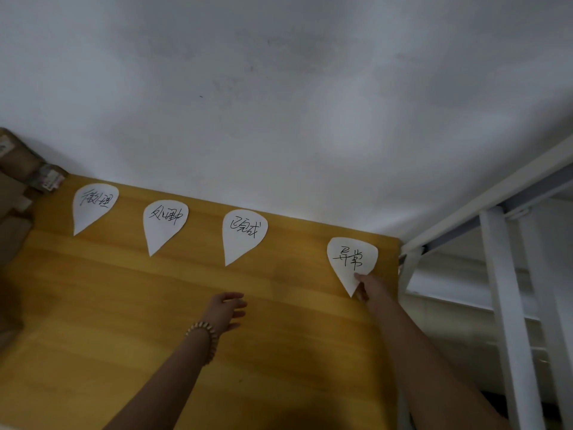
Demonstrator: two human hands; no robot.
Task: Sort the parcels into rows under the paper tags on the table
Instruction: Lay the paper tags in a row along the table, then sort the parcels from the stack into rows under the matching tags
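Here, right hand point(369, 288) pinches rightmost paper tag point(350, 255).

The left edge cuts off blurred brown parcels point(14, 169); the right hand point(370, 288) meets the rightmost tag point(352, 259), hold unclear.

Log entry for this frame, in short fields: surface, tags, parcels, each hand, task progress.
surface: wooden table against a pale wall
tags: four white teardrop paper tags, handwritten, in a row along the far edge
parcels: brown parcels piled at the table's left end; none under any tag
left hand: fingers relaxed, over bare table, holding nothing; beaded bracelet on wrist
right hand: pinches the lower tip of the rightmost tag
progress: sorting not yet begun
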